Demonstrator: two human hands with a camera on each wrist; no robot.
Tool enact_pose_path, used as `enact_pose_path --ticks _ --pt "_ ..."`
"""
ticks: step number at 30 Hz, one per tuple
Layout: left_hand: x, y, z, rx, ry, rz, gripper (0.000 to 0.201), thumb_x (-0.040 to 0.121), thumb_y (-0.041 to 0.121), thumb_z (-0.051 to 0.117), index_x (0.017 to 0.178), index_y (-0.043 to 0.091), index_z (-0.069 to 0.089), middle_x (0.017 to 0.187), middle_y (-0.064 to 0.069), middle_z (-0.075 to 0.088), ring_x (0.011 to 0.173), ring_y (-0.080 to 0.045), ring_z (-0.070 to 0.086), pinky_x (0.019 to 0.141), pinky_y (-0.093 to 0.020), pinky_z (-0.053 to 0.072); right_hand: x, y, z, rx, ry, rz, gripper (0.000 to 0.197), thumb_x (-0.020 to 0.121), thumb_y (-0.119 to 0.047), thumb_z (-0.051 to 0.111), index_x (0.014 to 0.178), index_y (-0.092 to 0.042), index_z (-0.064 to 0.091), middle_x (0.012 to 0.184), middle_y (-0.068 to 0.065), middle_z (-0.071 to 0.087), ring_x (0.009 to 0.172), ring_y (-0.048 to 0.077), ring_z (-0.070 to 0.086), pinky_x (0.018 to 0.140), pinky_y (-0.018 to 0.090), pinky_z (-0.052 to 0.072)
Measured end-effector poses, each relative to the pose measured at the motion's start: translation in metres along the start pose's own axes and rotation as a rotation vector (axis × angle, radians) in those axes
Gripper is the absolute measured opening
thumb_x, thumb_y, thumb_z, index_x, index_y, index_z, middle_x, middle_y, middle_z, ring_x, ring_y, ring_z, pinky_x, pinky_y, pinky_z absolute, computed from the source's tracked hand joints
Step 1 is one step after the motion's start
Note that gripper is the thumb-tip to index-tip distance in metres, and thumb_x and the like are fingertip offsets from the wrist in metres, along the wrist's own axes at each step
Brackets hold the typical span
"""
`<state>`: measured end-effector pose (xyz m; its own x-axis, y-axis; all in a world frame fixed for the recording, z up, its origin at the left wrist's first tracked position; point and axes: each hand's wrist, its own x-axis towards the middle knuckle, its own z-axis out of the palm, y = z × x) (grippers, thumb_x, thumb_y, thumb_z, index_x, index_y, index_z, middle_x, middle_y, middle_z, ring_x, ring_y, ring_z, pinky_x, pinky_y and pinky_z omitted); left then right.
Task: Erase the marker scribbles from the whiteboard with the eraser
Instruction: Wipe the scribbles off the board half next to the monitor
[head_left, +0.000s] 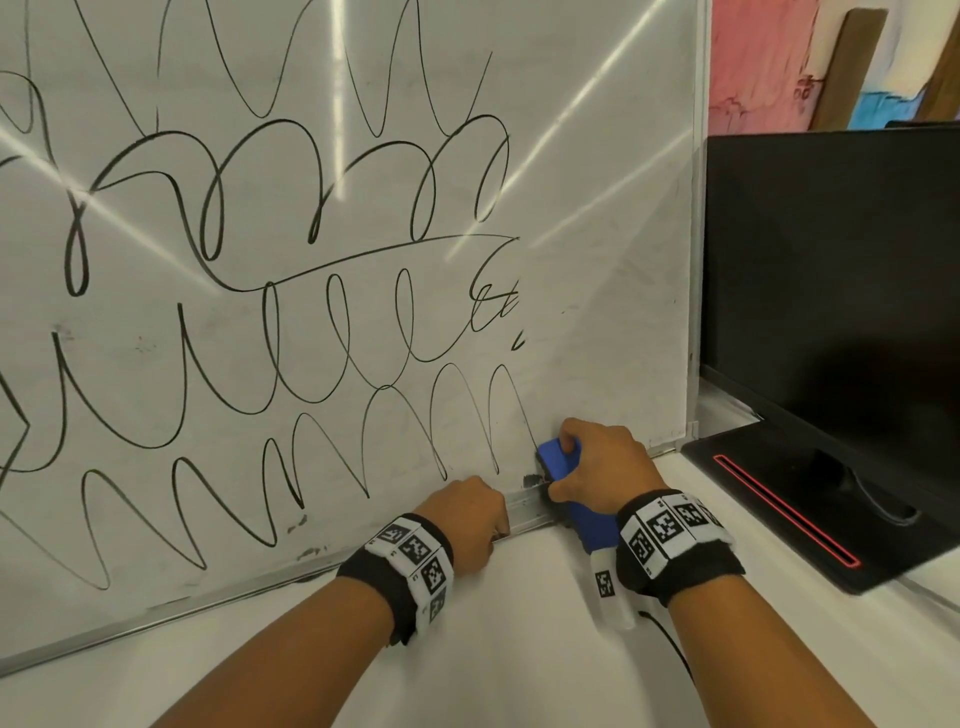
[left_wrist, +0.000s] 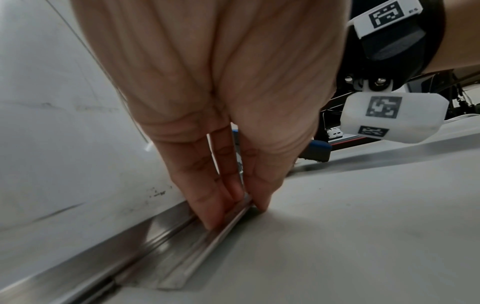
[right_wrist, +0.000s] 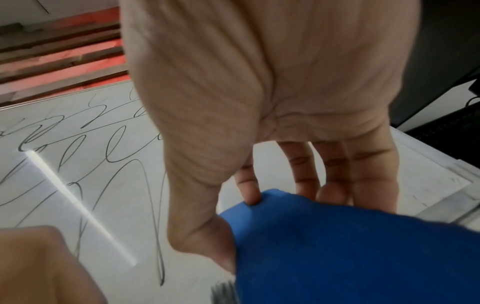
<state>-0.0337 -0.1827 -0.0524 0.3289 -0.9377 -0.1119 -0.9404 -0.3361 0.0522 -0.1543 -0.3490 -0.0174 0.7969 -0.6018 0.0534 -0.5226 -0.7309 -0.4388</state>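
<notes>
The whiteboard (head_left: 597, 260) leans upright on the table, covered in black looping scribbles (head_left: 260, 322). My right hand (head_left: 566, 470) grips the blue eraser (head_left: 553, 457) and holds it against the board's lower right, at the end of the lowest scribble row. A dark smudge (head_left: 530, 480) sits just left of it. In the right wrist view the thumb and fingers clasp the eraser (right_wrist: 350, 257) from both sides. My left hand (left_wrist: 241, 207) pinches the board's aluminium bottom ledge (left_wrist: 202, 246) between thumb and fingers, close to the left of the eraser (left_wrist: 318, 151).
A black monitor (head_left: 831, 260) stands right of the board, its flat base with a red line (head_left: 779, 509) beside my right wrist. The white table (head_left: 519, 665) spreads out in front of the board. A thin black cable (head_left: 670, 639) runs under my right forearm.
</notes>
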Motion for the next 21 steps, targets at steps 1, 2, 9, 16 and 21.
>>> enact_pose_path --ticks 1,2,9,16,21 --pt "0.0 0.0 0.0 -0.006 -0.005 -0.001 0.026 0.087 0.011 0.061 0.111 0.015 0.071 0.113 -0.011 0.061 0.099 -0.029 0.062 0.075 -0.028 0.047 0.0 0.0 -0.001 0.0 -0.004 0.002 0.043 0.066 -0.036 0.083 0.096 -0.026 0.053 0.088 -0.003 0.058 0.076 0.016 0.057 0.064 0.03 0.05" --pt "0.0 0.0 -0.001 -0.009 -0.01 -0.002 0.026 0.087 0.011 0.062 0.111 0.015 0.071 0.113 -0.011 0.061 0.1 -0.029 0.062 0.074 -0.027 0.046 -0.001 0.0 -0.001 -0.004 -0.008 0.002 0.043 0.066 -0.036 0.083 0.096 -0.026 0.054 0.088 -0.003 0.058 0.076 0.016 0.057 0.064 0.03 0.05" --pt "0.0 -0.002 0.001 -0.04 -0.004 -0.008 0.032 0.087 0.015 0.065 0.117 0.022 0.071 0.118 -0.007 0.061 0.104 -0.027 0.062 0.087 -0.032 0.053 -0.005 0.0 0.0 -0.047 -0.035 -0.007 0.043 0.066 -0.039 0.082 0.096 -0.024 0.056 0.085 -0.004 0.057 0.077 0.017 0.058 0.069 0.034 0.056" --pt "0.001 -0.001 -0.001 -0.037 -0.02 -0.008 0.031 0.087 0.017 0.066 0.117 0.024 0.071 0.115 -0.007 0.063 0.102 -0.026 0.061 0.088 -0.035 0.054 -0.005 -0.009 -0.001 0.021 0.073 -0.063 0.047 0.069 -0.044 0.082 0.099 -0.026 0.051 0.087 -0.004 0.057 0.076 0.019 0.058 0.068 0.036 0.056" --pt "0.001 -0.001 -0.001 -0.044 -0.023 -0.014 0.028 0.087 0.016 0.066 0.113 0.024 0.073 0.113 -0.006 0.063 0.1 -0.026 0.062 0.087 -0.034 0.054 -0.008 -0.011 0.005 -0.059 -0.039 -0.041 0.044 0.069 -0.042 0.082 0.097 -0.026 0.053 0.088 -0.004 0.057 0.076 0.016 0.057 0.065 0.03 0.048"
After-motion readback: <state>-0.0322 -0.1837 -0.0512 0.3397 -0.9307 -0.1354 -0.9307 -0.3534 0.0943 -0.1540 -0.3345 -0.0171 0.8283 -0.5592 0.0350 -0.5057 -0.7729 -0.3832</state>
